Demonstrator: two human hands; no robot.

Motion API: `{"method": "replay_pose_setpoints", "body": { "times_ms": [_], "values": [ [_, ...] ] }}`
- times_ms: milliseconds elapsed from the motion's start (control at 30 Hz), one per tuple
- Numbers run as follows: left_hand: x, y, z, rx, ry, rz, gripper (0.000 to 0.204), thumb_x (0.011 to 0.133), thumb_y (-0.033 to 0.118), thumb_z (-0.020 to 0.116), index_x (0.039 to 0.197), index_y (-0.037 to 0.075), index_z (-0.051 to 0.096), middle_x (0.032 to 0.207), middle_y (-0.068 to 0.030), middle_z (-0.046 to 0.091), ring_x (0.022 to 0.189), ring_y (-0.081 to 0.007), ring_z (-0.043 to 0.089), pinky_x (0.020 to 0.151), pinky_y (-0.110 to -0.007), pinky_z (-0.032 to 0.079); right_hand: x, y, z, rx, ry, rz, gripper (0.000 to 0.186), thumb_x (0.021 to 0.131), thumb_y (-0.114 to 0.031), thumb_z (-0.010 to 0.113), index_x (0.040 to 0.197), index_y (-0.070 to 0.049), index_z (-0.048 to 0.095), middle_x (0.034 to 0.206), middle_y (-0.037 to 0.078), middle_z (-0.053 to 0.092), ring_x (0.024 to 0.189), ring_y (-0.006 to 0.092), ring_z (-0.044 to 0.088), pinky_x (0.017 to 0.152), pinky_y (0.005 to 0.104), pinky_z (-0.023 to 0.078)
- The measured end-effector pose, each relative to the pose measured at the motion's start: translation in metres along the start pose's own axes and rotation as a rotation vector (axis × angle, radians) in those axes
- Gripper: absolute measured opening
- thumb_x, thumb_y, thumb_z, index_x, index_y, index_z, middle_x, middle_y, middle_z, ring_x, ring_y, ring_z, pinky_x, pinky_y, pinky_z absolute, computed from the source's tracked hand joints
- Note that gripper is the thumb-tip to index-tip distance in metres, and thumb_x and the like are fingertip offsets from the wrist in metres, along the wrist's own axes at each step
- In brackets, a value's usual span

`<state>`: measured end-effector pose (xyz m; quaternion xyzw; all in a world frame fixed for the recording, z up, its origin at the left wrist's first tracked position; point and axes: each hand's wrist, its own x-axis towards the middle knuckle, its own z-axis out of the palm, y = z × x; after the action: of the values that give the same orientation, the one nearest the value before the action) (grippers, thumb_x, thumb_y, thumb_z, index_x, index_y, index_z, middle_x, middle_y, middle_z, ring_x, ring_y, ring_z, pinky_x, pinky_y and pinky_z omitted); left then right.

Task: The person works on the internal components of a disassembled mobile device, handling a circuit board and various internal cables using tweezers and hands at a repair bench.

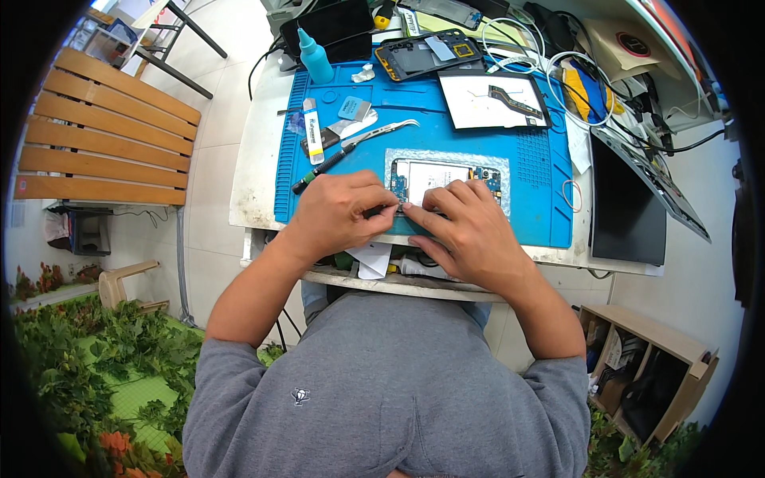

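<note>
Head view. An opened phone with a white battery and exposed blue circuit boards (pixel 434 175) lies on a sheet of clear bubbled plastic (pixel 504 169), near the front edge of a bright blue repair mat (pixel 538 227) on a white table (pixel 249 205). The left hand (pixel 344 211) is at the phone's lower left corner, its grip narrow, thumb and forefinger drawn together; whether anything small is held between them cannot be told. The right hand (pixel 472 227) rests its forefinger at the phone's lower edge, thumb spread apart, grip wide.

Likely hazards: a slip of the left fingertips could scratch the boards or strain a fine connector; uneven pressure from the right forefinger could skid the phone on the plastic. A small part, if released, might fall past the table edge among the white papers (pixel 372 260) below. The black stick-shaped tool with a green band (pixel 320 170), close to the left wrist, could roll if the forearm brushed it.
</note>
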<state>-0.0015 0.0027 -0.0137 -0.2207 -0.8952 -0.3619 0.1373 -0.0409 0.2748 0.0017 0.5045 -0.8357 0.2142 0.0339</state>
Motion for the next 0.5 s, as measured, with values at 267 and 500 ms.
{"method": "replay_pose_setpoints", "body": {
  "times_ms": [267,500],
  "values": [
    [0.012,-0.004,-0.01,0.015,-0.203,-0.011,0.009,0.091,0.011,0.089,0.099,0.008,0.089,0.092,-0.0049,0.082,0.073,-0.0217,0.079,0.066,-0.033,0.062,0.001,0.001,0.001,0.028,0.014,0.0,0.043,0.099,-0.029,0.089,0.135,-0.006,0.082,0.116,0.008,0.071,0.112,0.027,0.065,0.103,0.046,0.049],
    [0.01,-0.005,-0.006,-0.169,-0.183,-0.156,0.009,0.092,0.006,0.086,0.1,0.005,0.088,0.094,-0.0047,0.083,0.076,-0.0174,0.078,0.067,-0.03,0.061,-0.003,0.003,0.008,0.021,0.066,-0.023,0.041,0.099,-0.029,0.089,0.133,-0.007,0.082,0.115,0.007,0.071,0.111,0.027,0.065,0.102,0.0464,0.049]
  ]
}}
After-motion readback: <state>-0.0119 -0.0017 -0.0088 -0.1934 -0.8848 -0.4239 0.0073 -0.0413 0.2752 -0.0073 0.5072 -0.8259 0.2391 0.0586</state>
